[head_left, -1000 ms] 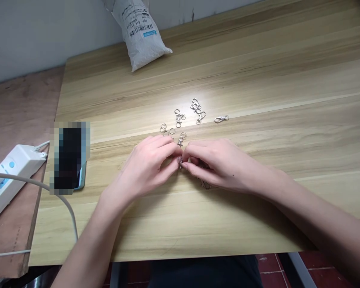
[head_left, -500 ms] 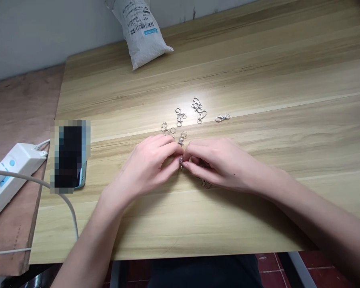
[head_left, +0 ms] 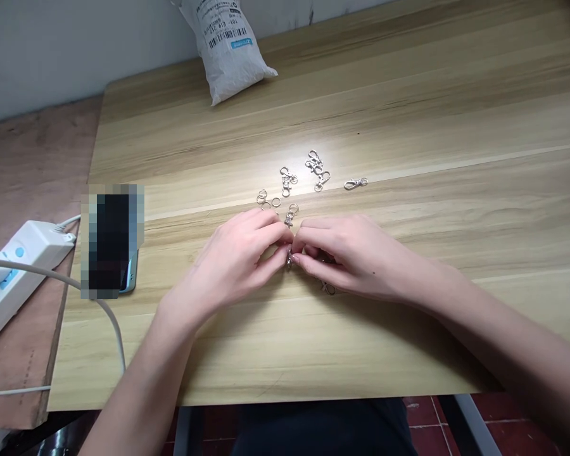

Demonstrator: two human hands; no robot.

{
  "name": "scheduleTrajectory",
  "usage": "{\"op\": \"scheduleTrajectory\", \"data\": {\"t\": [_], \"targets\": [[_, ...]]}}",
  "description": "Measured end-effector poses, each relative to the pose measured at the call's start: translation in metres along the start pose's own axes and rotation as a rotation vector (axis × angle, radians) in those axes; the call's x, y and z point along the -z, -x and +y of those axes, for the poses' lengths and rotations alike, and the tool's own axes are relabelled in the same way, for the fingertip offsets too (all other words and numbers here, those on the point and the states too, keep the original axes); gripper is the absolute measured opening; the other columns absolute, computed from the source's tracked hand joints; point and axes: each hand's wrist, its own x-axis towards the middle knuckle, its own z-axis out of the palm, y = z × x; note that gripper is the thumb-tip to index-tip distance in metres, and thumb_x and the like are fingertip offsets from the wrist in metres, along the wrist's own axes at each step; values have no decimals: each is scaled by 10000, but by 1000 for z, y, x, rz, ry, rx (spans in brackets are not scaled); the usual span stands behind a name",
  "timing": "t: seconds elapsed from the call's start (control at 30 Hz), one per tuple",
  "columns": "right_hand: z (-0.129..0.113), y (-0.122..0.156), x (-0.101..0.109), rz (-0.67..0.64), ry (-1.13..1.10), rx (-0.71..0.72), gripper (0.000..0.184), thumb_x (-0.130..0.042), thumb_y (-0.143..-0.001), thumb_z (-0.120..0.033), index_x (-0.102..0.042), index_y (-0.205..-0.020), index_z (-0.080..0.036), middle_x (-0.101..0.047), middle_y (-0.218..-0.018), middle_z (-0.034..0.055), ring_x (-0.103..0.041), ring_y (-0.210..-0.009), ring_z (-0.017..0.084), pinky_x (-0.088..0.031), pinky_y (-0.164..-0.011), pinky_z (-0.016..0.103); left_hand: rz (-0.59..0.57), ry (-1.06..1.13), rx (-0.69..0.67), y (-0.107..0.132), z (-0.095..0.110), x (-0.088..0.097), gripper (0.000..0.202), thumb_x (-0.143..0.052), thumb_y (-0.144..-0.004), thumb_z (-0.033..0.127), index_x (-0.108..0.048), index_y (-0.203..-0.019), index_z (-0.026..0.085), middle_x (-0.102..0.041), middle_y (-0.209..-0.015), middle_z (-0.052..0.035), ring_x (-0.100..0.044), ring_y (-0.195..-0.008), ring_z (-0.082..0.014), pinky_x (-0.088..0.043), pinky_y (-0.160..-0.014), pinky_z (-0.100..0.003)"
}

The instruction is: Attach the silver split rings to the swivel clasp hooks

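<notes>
Left hand: your fingertips pinch the clasp, likely steadying it.
Right hand: pinches the clasp's other side.
Spare clasps: just beyond the clasp.

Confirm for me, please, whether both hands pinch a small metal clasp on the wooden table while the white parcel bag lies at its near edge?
Not quite: the head view shows the white parcel bag at the far edge of the table, not the near one. The rest holds: the left hand and right hand pinch a small metal clasp between them.
</notes>
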Motion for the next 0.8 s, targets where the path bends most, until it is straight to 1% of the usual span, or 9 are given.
{"op": "scheduleTrajectory", "data": {"t": [0.2,0.37,0.5,0.67,0.8], "targets": [[1,1,-1,-17,44,6,168,-447,-938,-243,-578,-873,-159,-591,-766,18,-438,-579,102,-259,-547,272,-7,-28,-4,0,3,1,156,-474,-923,185,-622,-885,156,-573,-855,-41,-510,-789,-162,-398,-674,-286],[-1,1,0,-40,85,4,206,-433,-944,-254,-595,-884,-142,-587,-774,32,-456,-612,112,-267,-557,272,-25,-67,12,0,5,0,126,-489,-906,176,-596,-842,159,-561,-855,-38,-503,-792,-164,-387,-657,-281],[-1,0,-1,-49,100,1,191,-442,-938,-244,-594,-882,-144,-591,-783,32,-461,-619,112,-274,-567,270,-15,-79,3,0,4,0,134,-481,-912,181,-587,-834,159,-558,-862,-39,-501,-792,-164,-383,-656,-279],[-1,1,-2,-30,70,-3,164,-452,-933,-243,-574,-867,-156,-596,-780,23,-447,-598,104,-275,-566,266,-14,-48,-19,1,3,0,134,-477,-905,159,-601,-854,163,-572,-863,-39,-503,-782,-164,-387,-669,-285],[-1,0,-2,-4,54,-15,174,-437,-939,-241,-569,-860,-159,-595,-764,23,-461,-600,109,-271,-558,265,-14,-38,-7,2,2,0,156,-468,-920,181,-617,-879,162,-585,-865,-43,-514,-790,-168,-400,-693,-296]]}}
